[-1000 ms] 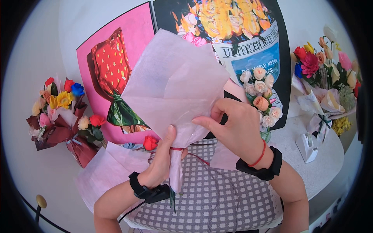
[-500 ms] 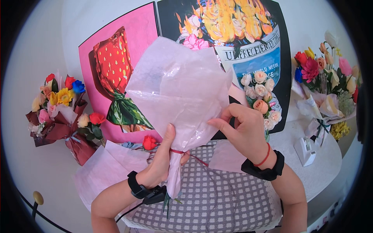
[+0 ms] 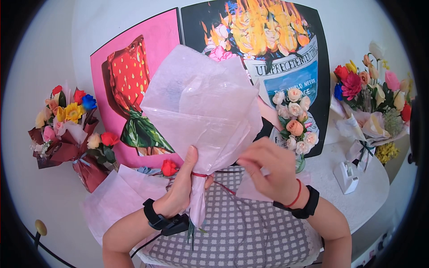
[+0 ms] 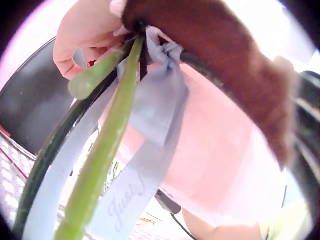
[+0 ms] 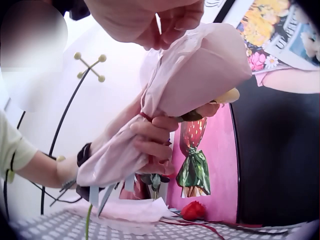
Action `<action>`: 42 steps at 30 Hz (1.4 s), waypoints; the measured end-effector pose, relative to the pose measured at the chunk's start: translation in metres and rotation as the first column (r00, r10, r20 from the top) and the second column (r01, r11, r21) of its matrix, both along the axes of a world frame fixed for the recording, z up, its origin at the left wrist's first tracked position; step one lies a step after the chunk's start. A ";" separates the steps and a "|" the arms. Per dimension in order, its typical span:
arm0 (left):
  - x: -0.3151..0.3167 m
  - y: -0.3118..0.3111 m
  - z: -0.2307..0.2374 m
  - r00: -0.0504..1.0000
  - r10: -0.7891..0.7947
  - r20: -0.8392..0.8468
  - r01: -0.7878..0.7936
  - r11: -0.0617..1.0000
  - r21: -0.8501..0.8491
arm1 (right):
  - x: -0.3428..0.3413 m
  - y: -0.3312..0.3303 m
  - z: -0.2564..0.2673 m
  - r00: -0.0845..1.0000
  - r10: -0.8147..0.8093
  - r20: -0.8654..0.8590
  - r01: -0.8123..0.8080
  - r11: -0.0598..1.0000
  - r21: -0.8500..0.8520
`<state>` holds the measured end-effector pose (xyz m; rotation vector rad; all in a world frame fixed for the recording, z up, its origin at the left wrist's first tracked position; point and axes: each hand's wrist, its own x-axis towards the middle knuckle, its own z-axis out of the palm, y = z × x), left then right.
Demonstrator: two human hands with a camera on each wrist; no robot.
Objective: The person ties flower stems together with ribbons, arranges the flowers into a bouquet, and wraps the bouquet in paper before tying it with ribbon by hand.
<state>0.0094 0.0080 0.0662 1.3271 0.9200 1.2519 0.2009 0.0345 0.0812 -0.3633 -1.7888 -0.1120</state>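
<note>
A bouquet wrapped in pale pink paper [image 3: 201, 111] stands upright, its back toward the head camera. My left hand [image 3: 181, 190] grips its neck, thumb on the near side, where a dark red ribbon [image 3: 199, 175] circles the paper. Green stems [image 4: 100, 165] stick out below, beside a tied light blue ribbon [image 4: 155, 105] with lettering. Close by the wrap's lower right side is my right hand [image 3: 270, 165], blurred, with loosely bent fingers and nothing showing between them. A few peach petals [image 5: 227, 96] peek out past the paper in the right wrist view.
Pink paper sheets [image 3: 127, 194] and a red rose [image 3: 169, 167] lie at left on the grey checked cloth [image 3: 223, 236]. Wrapped bouquets stand at left [image 3: 85, 156] and right [image 3: 373, 127]. A flower vase [image 3: 300, 165] and white tape dispenser [image 3: 346, 177] are at right; two paintings [image 3: 165, 58] stand behind.
My right hand has come off the paper's right edge and moved slightly down. The bouquet has lowered a little, and my left hand keeps its grip on the neck.
</note>
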 end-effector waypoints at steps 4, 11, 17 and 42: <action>0.003 -0.002 -0.002 0.999 0.031 -0.043 -0.030 0.999 0.019 | -0.008 -0.001 -0.002 0.999 0.049 -0.007 -0.049 0.999 0.024; 0.001 -0.002 -0.006 0.998 0.012 -0.058 -0.010 1.000 0.027 | -0.002 -0.001 -0.005 0.951 0.280 -0.129 -0.308 0.839 -0.449; -0.014 0.004 0.000 0.972 0.191 -0.135 -0.163 0.967 0.194 | 0.011 -0.012 -0.003 0.835 0.414 -0.362 -0.549 0.650 -0.525; -0.056 0.023 -0.031 0.799 0.411 -0.439 -0.022 0.749 0.662 | 0.037 -0.010 -0.005 0.251 0.485 -0.838 -0.966 0.072 -0.248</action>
